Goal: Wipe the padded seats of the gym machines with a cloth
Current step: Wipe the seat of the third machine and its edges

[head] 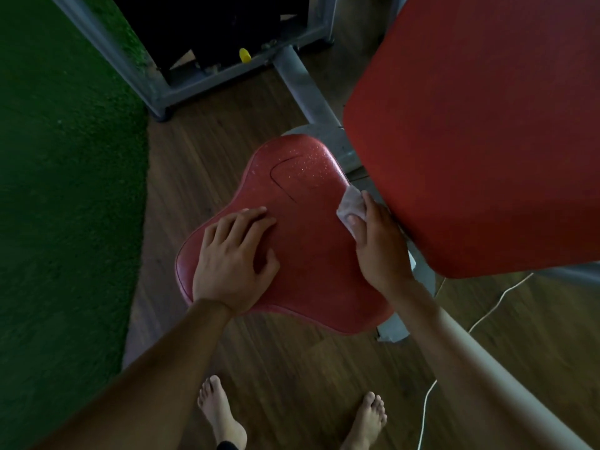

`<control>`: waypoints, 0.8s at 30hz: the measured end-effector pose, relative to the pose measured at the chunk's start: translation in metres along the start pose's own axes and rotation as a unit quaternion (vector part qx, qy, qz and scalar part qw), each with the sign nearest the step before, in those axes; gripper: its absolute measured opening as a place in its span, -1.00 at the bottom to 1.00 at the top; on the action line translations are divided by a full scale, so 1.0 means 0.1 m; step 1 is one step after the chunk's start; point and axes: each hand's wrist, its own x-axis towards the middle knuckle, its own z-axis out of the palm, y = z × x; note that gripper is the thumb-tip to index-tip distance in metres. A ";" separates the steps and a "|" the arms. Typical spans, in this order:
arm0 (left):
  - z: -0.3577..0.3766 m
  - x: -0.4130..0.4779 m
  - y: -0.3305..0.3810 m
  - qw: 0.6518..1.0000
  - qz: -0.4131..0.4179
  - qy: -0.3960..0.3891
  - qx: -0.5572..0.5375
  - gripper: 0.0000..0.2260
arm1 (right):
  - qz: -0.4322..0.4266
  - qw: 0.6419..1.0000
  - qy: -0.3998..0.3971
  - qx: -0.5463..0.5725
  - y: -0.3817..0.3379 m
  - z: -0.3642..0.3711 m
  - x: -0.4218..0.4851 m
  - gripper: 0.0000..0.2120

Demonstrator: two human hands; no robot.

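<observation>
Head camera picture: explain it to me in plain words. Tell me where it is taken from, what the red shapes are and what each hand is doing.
The one picture comes from a camera worn on a person's head, looking down past their arms, so their bare feet show at the bottom. The red heart-like shape is the padded seat of a gym machine; small droplets speckle its far end. The large red slab at upper right is another pad, probably the backrest. The left hand lies flat on the seat, fingers spread, holding nothing. The right hand presses a small white cloth against the seat's right edge. Below lie a wooden floor, green turf at the left, the grey machine frame and a thin white cord.
</observation>
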 end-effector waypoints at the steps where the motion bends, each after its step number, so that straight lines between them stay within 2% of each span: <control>1: 0.00 0.00 0.00 1.000 -0.001 -0.002 -0.001 -0.58 | 0.008 1.000 -0.004 -0.001 0.03 -0.01 -0.06 -0.45; 5: -0.01 0.01 -0.01 1.000 -0.009 -0.002 -0.007 -0.58 | 0.019 1.000 0.000 -0.023 0.00 0.02 -0.05 -0.43; 9: -0.01 0.01 0.00 1.000 -0.020 -0.002 -0.006 -0.55 | -0.013 0.998 0.031 -0.051 -0.19 0.11 0.23 -0.45; 13: -0.01 0.02 -0.01 1.000 -0.022 -0.008 0.003 -0.49 | 0.000 0.998 0.007 -0.063 -0.49 0.18 0.88 -0.48; 17: -0.01 0.03 -0.01 1.000 -0.016 -0.015 0.009 -0.49 | 0.009 1.000 -0.013 -0.027 -0.74 0.22 1.30 -0.55; 24: -0.01 0.03 -0.01 1.000 -0.014 -0.013 0.010 -0.49 | 0.026 1.000 -0.006 -0.013 -0.40 0.16 0.82 -0.51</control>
